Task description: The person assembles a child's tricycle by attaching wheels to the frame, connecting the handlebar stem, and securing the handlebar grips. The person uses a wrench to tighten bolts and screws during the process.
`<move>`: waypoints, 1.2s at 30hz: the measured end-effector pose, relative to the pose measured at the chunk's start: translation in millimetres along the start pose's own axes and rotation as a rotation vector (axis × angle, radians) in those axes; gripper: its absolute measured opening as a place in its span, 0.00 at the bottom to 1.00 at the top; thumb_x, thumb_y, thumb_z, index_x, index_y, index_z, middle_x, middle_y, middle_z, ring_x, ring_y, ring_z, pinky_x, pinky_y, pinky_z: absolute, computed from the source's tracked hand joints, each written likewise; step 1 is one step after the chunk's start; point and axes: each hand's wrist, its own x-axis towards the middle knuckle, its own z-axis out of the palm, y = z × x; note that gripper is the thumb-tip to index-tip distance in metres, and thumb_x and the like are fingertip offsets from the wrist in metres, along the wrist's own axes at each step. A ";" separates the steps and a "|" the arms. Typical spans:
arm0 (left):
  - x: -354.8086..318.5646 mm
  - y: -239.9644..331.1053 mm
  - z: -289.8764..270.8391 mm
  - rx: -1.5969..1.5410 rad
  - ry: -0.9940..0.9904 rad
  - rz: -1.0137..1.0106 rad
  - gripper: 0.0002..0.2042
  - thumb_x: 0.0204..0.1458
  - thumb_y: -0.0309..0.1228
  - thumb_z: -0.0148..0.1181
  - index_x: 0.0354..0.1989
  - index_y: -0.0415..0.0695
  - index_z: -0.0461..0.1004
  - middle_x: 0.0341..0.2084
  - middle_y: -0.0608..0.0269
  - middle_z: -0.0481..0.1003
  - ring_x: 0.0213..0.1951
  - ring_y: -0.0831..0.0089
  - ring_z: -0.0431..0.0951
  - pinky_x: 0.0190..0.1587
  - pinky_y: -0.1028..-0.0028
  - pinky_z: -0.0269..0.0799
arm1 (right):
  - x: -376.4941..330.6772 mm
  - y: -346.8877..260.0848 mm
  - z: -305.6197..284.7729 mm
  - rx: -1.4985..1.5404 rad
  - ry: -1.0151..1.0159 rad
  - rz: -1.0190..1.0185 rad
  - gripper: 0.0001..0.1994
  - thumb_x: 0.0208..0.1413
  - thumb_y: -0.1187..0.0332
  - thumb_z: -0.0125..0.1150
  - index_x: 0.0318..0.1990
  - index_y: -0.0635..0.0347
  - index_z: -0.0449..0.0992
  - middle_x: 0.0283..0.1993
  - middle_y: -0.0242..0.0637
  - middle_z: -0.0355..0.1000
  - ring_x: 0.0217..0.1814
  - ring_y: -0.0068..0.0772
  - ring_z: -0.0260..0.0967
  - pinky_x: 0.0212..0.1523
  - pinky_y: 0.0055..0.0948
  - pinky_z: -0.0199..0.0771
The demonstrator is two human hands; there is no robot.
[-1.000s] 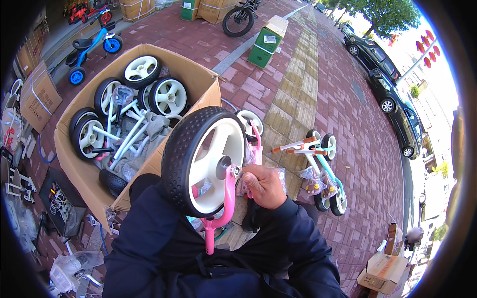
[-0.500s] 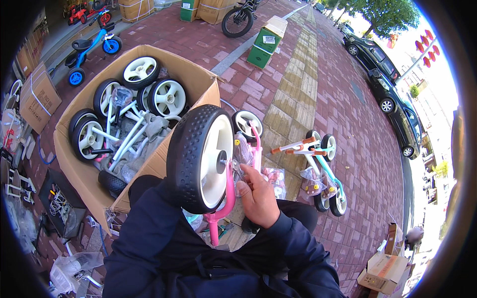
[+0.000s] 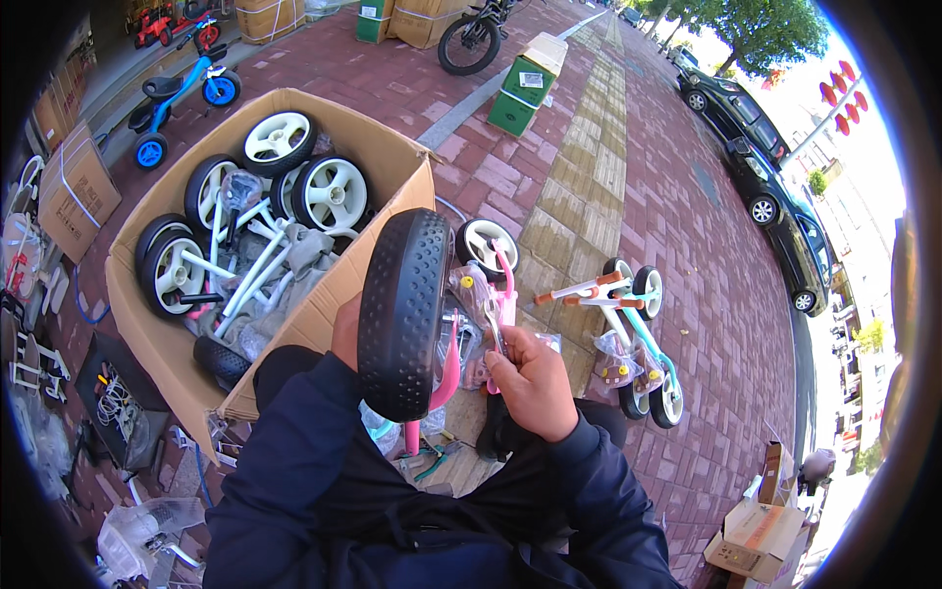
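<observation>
A black-tyred wheel (image 3: 400, 314) is held up over my lap, tread toward me, with a pink fork (image 3: 447, 368) at its right side. My left hand (image 3: 345, 332) grips the wheel from its left; the tyre hides most of its fingers. To the right of the fork, my right hand (image 3: 538, 386) is closed on a metal wrench (image 3: 494, 319), which stands upright and apart from the axle. Beyond it lies a pink frame (image 3: 507, 304) with a white-hubbed wheel (image 3: 487, 245). Green-handled pliers (image 3: 437, 459) rest on the ground between my legs.
A large cardboard box (image 3: 397, 201) of wheels and white frames stands at my left. To the right lies a white and turquoise balance bike (image 3: 643, 339). Farther off are a blue tricycle (image 3: 186, 88) and a green carton (image 3: 520, 93). A black bin (image 3: 123, 412) holds cables.
The wheel has turned so its tread faces me more and its hub is hidden. My right hand has moved right, away from the axle, with the wrench. Part of my left hand now shows.
</observation>
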 end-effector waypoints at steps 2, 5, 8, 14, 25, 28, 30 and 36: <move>-0.3 -2.6 -0.5 0.009 -0.044 0.085 0.13 0.54 0.25 0.64 0.48 0.38 0.76 0.39 0.60 0.80 0.40 0.70 0.80 0.45 0.71 0.76 | -0.5 6.4 0.8 0.012 -0.080 -0.102 0.15 0.63 0.69 0.56 0.54 0.68 0.74 0.28 0.35 0.71 0.29 0.22 0.68 0.33 0.27 0.69; -1.9 -3.2 -0.3 -0.028 -0.042 0.053 0.11 0.57 0.25 0.61 0.48 0.37 0.76 0.40 0.61 0.80 0.40 0.73 0.80 0.45 0.73 0.76 | -4.7 7.8 6.0 -0.100 -0.114 -0.189 0.15 0.67 0.68 0.51 0.56 0.64 0.74 0.27 0.31 0.71 0.29 0.19 0.68 0.32 0.24 0.70; -3.7 0.1 0.5 -0.289 -0.007 -0.135 0.10 0.59 0.24 0.58 0.48 0.36 0.76 0.39 0.62 0.80 0.38 0.75 0.80 0.42 0.75 0.77 | -6.9 3.0 8.3 -0.086 -0.186 -0.107 0.15 0.66 0.69 0.51 0.57 0.63 0.74 0.26 0.34 0.72 0.26 0.26 0.69 0.30 0.30 0.72; -3.1 4.8 0.3 -0.295 0.062 -0.235 0.09 0.61 0.25 0.56 0.47 0.33 0.76 0.35 0.62 0.81 0.34 0.76 0.81 0.38 0.76 0.78 | -1.6 5.7 16.5 -0.196 -0.091 -0.225 0.15 0.63 0.71 0.52 0.55 0.63 0.74 0.37 0.59 0.75 0.42 0.61 0.75 0.42 0.45 0.74; -1.9 -13.1 2.6 -0.025 0.139 -0.223 0.13 0.62 0.34 0.56 0.44 0.34 0.77 0.33 0.60 0.81 0.32 0.75 0.80 0.36 0.74 0.76 | -22.6 -23.8 8.4 -0.254 -0.051 -0.298 0.21 0.57 0.76 0.56 0.59 0.68 0.70 0.62 0.61 0.66 0.47 0.43 0.75 0.50 0.33 0.74; 1.0 -0.8 2.1 0.002 0.078 -0.089 0.13 0.59 0.33 0.61 0.44 0.35 0.77 0.35 0.61 0.81 0.32 0.73 0.80 0.36 0.74 0.76 | -30.3 -44.0 -7.5 -0.093 -0.184 -0.218 0.21 0.54 0.79 0.58 0.58 0.67 0.71 0.67 0.57 0.62 0.50 0.33 0.75 0.54 0.29 0.72; 2.2 13.6 -5.8 0.453 -0.061 0.179 0.13 0.55 0.31 0.66 0.45 0.38 0.78 0.38 0.62 0.82 0.35 0.72 0.82 0.38 0.74 0.77 | -35.2 -54.0 -13.6 0.070 -0.205 -0.175 0.20 0.50 0.81 0.59 0.53 0.67 0.74 0.67 0.54 0.64 0.50 0.29 0.75 0.53 0.29 0.73; -0.8 38.9 1.5 0.163 -0.023 0.111 0.13 0.51 0.28 0.69 0.45 0.41 0.79 0.36 0.63 0.82 0.37 0.73 0.83 0.39 0.73 0.79 | -36.4 -59.7 -9.2 -0.167 -0.211 -0.637 0.10 0.50 0.79 0.60 0.41 0.67 0.77 0.54 0.55 0.72 0.42 0.48 0.77 0.44 0.34 0.78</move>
